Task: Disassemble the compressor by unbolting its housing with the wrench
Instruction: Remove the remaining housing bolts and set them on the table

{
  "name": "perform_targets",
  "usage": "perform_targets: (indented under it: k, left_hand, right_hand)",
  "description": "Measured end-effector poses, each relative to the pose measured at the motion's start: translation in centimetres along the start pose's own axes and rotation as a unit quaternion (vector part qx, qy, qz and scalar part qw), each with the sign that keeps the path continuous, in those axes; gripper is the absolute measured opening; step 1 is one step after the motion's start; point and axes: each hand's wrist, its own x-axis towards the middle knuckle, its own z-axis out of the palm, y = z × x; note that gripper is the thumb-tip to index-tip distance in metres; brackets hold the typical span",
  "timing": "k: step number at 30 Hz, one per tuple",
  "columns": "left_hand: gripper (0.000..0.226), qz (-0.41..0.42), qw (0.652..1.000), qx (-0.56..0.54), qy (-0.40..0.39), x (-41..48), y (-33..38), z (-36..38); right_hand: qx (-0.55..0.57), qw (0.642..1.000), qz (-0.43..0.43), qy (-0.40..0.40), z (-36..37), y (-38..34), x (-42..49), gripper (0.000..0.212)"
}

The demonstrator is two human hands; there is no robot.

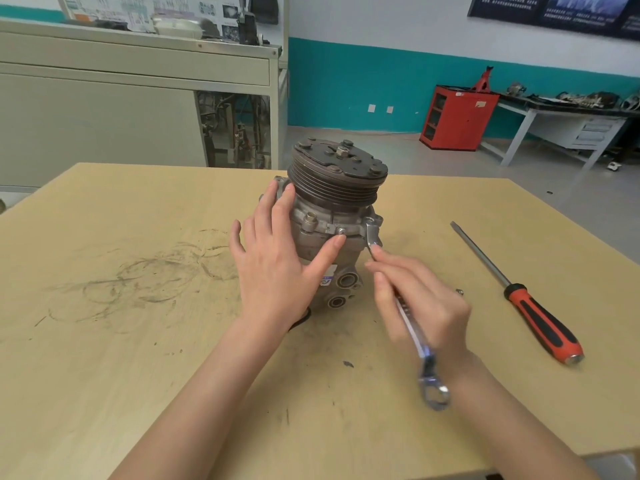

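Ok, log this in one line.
left hand steadies grey metal compressor | right hand holds silver wrench against it | red-black screwdriver unused

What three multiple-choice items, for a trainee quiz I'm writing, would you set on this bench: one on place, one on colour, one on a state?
1. Where does the screwdriver lie? A. on the table, right of the compressor B. on the floor C. on a shelf
2. Its handle is: A. blue B. red and black C. yellow
3. The right hand is: A. flat on the table B. in a fist C. holding the wrench
Key: 1 A, it lies loose on the wood; 2 B, a red grip with black inlays; 3 C, the shaft runs under its curled fingers.
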Motion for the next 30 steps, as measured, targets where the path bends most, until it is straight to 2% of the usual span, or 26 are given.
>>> perform_targets:
  k: [2, 4, 5, 7, 9, 11, 14, 16, 19, 21, 23, 25, 26, 27, 30]
  left_hand:
    - [0.086, -0.002, 1.0, -0.008, -0.005, 0.1, -0.1, 0.0]
    - [0.086, -0.003, 1.0, -0.013, -0.009, 0.2, -0.2, 0.0]
    - [0.087, -0.004, 1.0, -0.014, -0.011, 0.2, -0.2, 0.0]
    - [0.087, -0.005, 1.0, -0.014, -0.014, 0.1, -0.1, 0.0]
    - [0.086, -0.006, 1.0, -0.015, -0.011, 0.1, -0.1, 0.1]
    - [0.086, -0.006, 1.0, -0.015, -0.009, 0.0, -0.1, 0.1]
    - [0.085, -0.004, 1.0, -0.014, -0.005, 0.0, -0.1, 0.1]
    - [0.085, -0.004, 1.0, -0.014, -0.006, 0.0, -0.2, 0.1]
    - [0.085, -0.004, 1.0, -0.013, -0.006, 0.0, -0.2, 0.1]
    - [0.086, -0.002, 1.0, -0.012, -0.005, -0.1, -0.2, 0.0]
    - [0.086, -0.003, 1.0, -0.013, -0.003, 0.0, -0.1, 0.0]
    - [0.086, -0.004, 1.0, -0.009, -0.002, 0.0, -0.1, 0.0]
    - [0.086, -0.004, 1.0, -0.006, -0.002, 0.0, -0.2, 0.0]
    - [0.086, -0.005, 1.0, -0.003, -0.001, 0.1, -0.2, 0.0]
    - [0.086, -0.003, 1.0, 0.001, -0.005, 0.0, -0.2, 0.0]
  right_hand:
    - [0.107, 0.992, 0.066, -0.016, -0.4, 1.4, -0.4, 0.022]
    - [0.245, 0.956, 0.151, -0.051, -0.6, 2.6, -0.8, 0.023]
    - [0.34, 0.914, 0.212, -0.063, -0.5, 3.0, -0.9, 0.026]
    - [0.512, 0.786, 0.34, -0.067, -0.4, 3.9, -0.8, 0.034]
    - [0.604, 0.656, 0.447, -0.071, 0.0, 5.2, -0.2, 0.025]
    - [0.643, 0.565, 0.51, -0.091, 0.7, 6.8, 0.7, 0.026]
    - [0.673, 0.492, 0.536, -0.13, 2.1, 9.1, 2.3, 0.046]
    - [0.696, 0.455, 0.53, -0.168, 3.1, 10.1, 3.3, 0.046]
    - [0.723, 0.423, 0.504, -0.209, 4.1, 11.0, 4.0, 0.04]
    - [0.729, 0.422, 0.493, -0.22, 4.3, 11.1, 4.2, 0.037]
    - [0.724, 0.442, 0.487, -0.209, 3.7, 10.9, 4.3, 0.032]
    - [0.719, 0.47, 0.485, -0.165, 2.6, 10.2, 4.7, 0.02]
    - [0.702, 0.504, 0.484, -0.135, 1.8, 9.9, 4.9, 0.011]
    - [0.667, 0.559, 0.481, -0.108, 0.8, 9.4, 5.2, 0.011]
    - [0.501, 0.751, 0.425, -0.064, -2.4, 6.9, 5.3, 0.037]
